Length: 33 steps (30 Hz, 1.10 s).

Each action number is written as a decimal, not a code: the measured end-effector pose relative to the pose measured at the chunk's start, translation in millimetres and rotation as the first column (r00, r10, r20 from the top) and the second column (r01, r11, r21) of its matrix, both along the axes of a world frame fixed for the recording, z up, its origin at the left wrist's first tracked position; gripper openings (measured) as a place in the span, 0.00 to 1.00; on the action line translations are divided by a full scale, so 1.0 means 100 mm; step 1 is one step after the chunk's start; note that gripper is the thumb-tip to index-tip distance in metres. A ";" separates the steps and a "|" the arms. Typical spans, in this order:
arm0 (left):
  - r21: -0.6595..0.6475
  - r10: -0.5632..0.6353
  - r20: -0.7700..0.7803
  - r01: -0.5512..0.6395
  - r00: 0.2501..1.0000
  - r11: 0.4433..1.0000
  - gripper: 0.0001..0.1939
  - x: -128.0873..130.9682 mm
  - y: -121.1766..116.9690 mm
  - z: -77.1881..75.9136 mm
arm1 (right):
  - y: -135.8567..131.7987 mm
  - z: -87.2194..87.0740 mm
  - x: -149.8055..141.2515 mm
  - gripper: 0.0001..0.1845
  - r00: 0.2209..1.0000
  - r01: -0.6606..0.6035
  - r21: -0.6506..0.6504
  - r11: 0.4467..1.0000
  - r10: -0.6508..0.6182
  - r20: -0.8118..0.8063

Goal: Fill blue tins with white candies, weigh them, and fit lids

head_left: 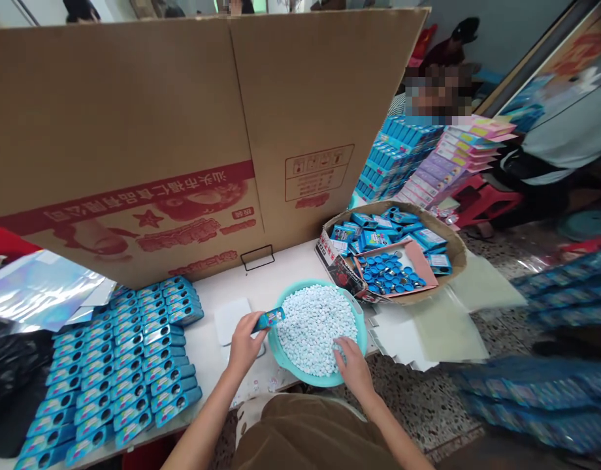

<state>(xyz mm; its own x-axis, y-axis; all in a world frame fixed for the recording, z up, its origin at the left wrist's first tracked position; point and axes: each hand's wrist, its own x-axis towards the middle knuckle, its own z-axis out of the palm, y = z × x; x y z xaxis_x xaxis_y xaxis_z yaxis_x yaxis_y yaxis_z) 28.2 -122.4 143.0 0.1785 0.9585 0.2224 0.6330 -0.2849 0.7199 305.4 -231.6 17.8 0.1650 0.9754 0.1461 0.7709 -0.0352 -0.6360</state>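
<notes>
While the left hand (246, 341) grips a small blue box (272, 318) at the left side of the turquoise basin (324, 380), the right hand (353, 367) rests loosely curled on the white pellets (310, 320) inside, though I can't tell whether it pinches any. Rows of blue boxes (129, 386) lie left of the basin; beyond its right side, a cut-down carton (340, 266) holds blue caps (386, 271).

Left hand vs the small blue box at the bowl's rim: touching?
Touching. The head view shows it plainly: the left hand grips one end of the blue box.
</notes>
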 end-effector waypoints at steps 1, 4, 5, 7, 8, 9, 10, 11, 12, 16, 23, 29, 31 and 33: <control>-0.004 0.001 0.002 -0.001 1.000 1.000 0.14 0.01 -0.01 -0.02 | 0.01 0.01 0.00 0.15 1.000 0.002 0.003 1.000 -0.002 0.000; 0.003 0.020 0.014 -0.020 1.000 1.000 0.15 0.02 -0.04 -0.03 | 0.01 0.02 0.01 0.15 1.000 0.009 0.008 1.000 -0.009 0.001; -0.004 0.017 0.019 -0.017 1.000 1.000 0.14 0.02 -0.04 -0.04 | 0.00 0.02 0.02 0.15 1.000 0.012 0.008 1.000 -0.012 0.002; -0.037 0.011 0.029 -0.010 1.000 0.999 0.14 0.02 -0.06 -0.08 | -0.01 0.01 0.03 0.15 1.000 0.016 0.004 1.000 -0.016 0.007; -0.056 0.012 0.036 -0.010 0.999 0.998 0.14 0.02 -0.06 -0.12 | -0.02 0.00 0.03 0.15 1.000 0.015 0.002 1.000 -0.015 0.011; -0.073 0.016 0.043 -0.013 0.999 0.997 0.14 0.01 -0.07 -0.16 | -0.02 -0.01 0.03 0.15 1.000 0.013 0.002 1.000 -0.013 0.015; -0.087 0.023 0.050 -0.018 0.998 0.996 0.15 0.01 -0.08 -0.19 | -0.01 -0.02 0.03 0.15 1.000 0.009 0.004 1.000 -0.009 0.018; -0.100 0.028 0.059 -0.022 0.998 0.995 0.15 0.01 -0.09 -0.22 | -0.01 -0.03 0.02 0.15 1.000 0.003 0.006 1.000 -0.003 0.020; -0.113 0.029 0.070 -0.021 0.997 0.993 0.15 0.01 -0.11 -0.24 | 0.00 -0.03 0.02 0.15 1.000 -0.004 0.008 1.000 0.004 0.021; -0.152 0.117 0.127 -0.098 0.985 0.984 0.16 -0.03 -0.16 -0.29 | 0.01 -0.04 0.02 0.15 0.999 -0.018 0.002 1.000 0.018 0.027; -0.378 0.588 0.311 -0.470 0.747 0.797 0.25 -0.56 -0.04 -0.70 | -0.02 -0.02 0.05 0.15 1.000 -0.017 -0.021 1.000 0.017 0.019; -0.357 0.612 0.199 -0.525 0.766 0.773 0.24 -1.08 0.18 -1.11 | -0.05 0.00 0.04 0.16 0.999 -0.033 -0.026 0.999 0.033 0.023; -0.352 0.609 0.152 -0.533 0.779 0.769 0.24 -1.15 0.22 -1.16 | -0.06 0.00 0.04 0.16 0.999 -0.029 -0.025 0.999 0.030 0.024; -0.322 0.573 0.091 -0.520 0.815 0.791 0.25 -1.18 0.23 -1.17 | -0.07 0.00 0.04 0.16 0.999 -0.022 -0.022 1.000 0.023 0.027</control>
<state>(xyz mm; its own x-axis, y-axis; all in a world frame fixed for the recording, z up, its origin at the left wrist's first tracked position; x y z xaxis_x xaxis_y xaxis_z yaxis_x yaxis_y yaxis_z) -89.7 -99.3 25.6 -0.4099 0.9083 -0.0831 0.4791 0.2919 0.8278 309.1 -238.6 17.9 0.1393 0.9818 0.1292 0.7883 -0.0311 -0.6144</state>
